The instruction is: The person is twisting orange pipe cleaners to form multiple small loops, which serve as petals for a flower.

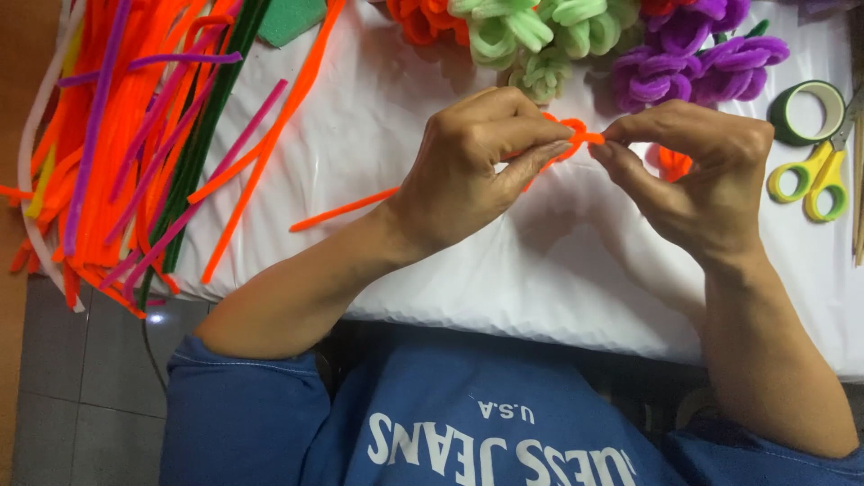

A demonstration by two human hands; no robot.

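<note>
Both hands meet over the middle of the bench [378,135], which has a white cover. Left hand [468,166] & right hand [697,175] each pinch an orange pipe cleaner [585,138] between thumb and forefinger; fingers closed on it from either side, tips nearly touching. The pipe cleaner is bent into small loops behind the fingers; its loose tail runs out left along the bench under the left wrist. A 2nd small orange looped piece [673,164] shows just behind the right hand, partly hidden.

Far left: big heap of straight pipe cleaners [117,135], mostly orange w/ purple, pink, dark green, yellow & white ones, hanging over the near-left bench edge. Green foam block [288,18] at far edge beside the heap.

Far side, centre to right: finished fuzzy flowers – orange ones [423,20], pale green ones [531,36], purple ones [688,54].

Far right: roll of green tape [792,121], w/ scissors [814,175] w/ yellow-green handles just near of it, touching or almost. Thin wooden sticks [858,180] at right edge.

Person wears a blue top [432,423], sleeves pushed up.
</note>
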